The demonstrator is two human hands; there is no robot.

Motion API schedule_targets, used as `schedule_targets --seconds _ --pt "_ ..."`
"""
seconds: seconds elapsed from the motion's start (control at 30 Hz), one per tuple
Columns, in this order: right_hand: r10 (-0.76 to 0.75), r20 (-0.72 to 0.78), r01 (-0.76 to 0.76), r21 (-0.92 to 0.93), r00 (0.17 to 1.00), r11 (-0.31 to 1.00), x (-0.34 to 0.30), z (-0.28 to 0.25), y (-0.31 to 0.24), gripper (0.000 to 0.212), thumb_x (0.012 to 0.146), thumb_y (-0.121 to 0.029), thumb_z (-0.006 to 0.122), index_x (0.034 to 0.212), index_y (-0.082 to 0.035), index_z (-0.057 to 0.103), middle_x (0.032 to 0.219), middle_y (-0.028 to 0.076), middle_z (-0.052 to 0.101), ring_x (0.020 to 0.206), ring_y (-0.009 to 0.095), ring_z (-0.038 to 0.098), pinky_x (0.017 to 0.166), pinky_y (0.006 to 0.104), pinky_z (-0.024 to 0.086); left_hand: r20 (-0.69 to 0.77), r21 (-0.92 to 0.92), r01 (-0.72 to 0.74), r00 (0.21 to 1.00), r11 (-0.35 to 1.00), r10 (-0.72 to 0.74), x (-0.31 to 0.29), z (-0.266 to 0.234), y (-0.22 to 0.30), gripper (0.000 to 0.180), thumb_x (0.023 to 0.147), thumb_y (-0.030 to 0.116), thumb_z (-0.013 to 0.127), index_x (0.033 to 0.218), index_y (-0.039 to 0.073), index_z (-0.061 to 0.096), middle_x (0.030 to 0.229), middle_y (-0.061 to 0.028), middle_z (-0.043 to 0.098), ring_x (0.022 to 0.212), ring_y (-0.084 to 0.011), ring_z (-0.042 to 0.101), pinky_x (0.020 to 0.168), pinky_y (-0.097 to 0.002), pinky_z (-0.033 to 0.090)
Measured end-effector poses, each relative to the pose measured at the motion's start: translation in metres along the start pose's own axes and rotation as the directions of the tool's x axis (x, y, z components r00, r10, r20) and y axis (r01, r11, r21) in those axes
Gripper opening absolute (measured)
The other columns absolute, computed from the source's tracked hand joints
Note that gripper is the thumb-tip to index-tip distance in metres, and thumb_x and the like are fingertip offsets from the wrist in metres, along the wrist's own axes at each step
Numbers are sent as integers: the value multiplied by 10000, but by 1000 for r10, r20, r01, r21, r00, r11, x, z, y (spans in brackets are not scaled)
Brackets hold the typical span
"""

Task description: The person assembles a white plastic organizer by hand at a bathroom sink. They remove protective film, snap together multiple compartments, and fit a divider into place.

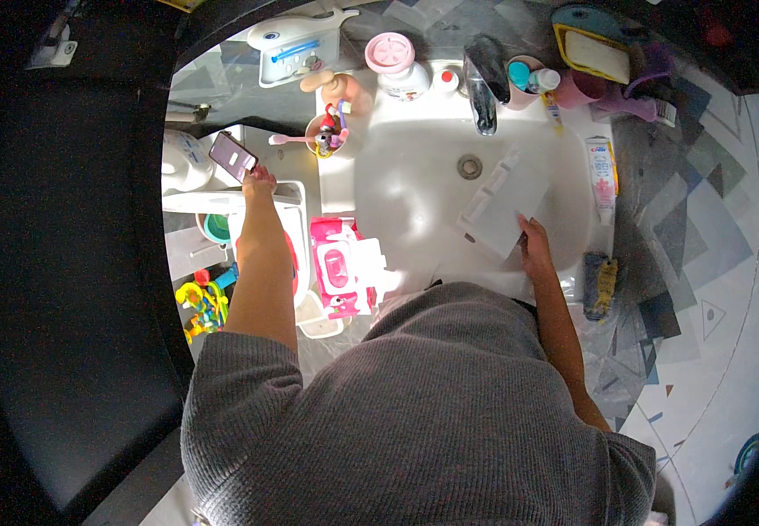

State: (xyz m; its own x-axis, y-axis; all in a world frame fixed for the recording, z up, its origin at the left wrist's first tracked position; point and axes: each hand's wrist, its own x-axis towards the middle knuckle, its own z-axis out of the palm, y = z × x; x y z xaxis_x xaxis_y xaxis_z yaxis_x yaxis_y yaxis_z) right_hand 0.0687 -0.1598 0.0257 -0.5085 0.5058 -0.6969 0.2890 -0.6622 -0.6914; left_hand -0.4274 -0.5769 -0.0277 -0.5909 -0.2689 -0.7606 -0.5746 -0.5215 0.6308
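Note:
My left hand [259, 181] is stretched out to the far left, its fingers closed at the lower end of a phone [228, 151] with a lit screen. Over the sink [397, 167], my right hand [534, 245] grips the near right edge of a pale, flat rectangular plastic piece [506, 203]. That piece is tilted, with a raised ridge along its left side; whether it is a lid or a shallow box I cannot tell. It hangs just nearer than the metal drain [469, 167].
A dark faucet [483, 105] reaches over the basin. Left of the sink lie a pink wipes pack [335, 267] and a toothbrush cup [316, 140]. A pink-lidded jar [391, 57] stands behind; a toothpaste tube [603, 175] and a brush [600, 285] lie right. Colourful toys [206, 302] sit lower left.

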Motion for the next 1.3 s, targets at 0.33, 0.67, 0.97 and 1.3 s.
schedule_targets --seconds 0.33,0.67,0.97,1.3 --pt "-14 -61 11 -36 998 999 22 -12 25 436 825 -357 646 1025 21 561 946 70 599 886 196 535 840 339 388 -10 19 -10 1000 1000 10 13 -2 2 324 913 469 407 805 209 566 722 124 589 695 -81 548 675 -418 352" --pt "-3 13 4 -42 1000 999 7 -8 11 233 871 -279 592 886 -46 590 839 26 591 766 149 529 725 298 413 -88 14 40 995 999 -38 -8 0 8 313 915 427 418 771 212 594 704 131 567 743 -59 516 753 -396 331" --pt "16 41 -15 -36 999 999 3 -2 3 280 889 -279 567 1005 -24 576 931 36 613 877 142 556 810 282 417 -97 34 60 994 998 -57 -8 -4 14 244 903 405 480 831 197 586 772 119 588 801 -89 536 785 -413 320" --pt "28 -71 -32 -50 997 998 9 -8 13 322 878 -291 585 1039 -12 569 968 38 606 919 149 541 850 287 396 -95 82 49 995 995 -41 -15 12 8 191 921 345 436 862 213 562 778 106 585 803 -109 528 826 -465 285"
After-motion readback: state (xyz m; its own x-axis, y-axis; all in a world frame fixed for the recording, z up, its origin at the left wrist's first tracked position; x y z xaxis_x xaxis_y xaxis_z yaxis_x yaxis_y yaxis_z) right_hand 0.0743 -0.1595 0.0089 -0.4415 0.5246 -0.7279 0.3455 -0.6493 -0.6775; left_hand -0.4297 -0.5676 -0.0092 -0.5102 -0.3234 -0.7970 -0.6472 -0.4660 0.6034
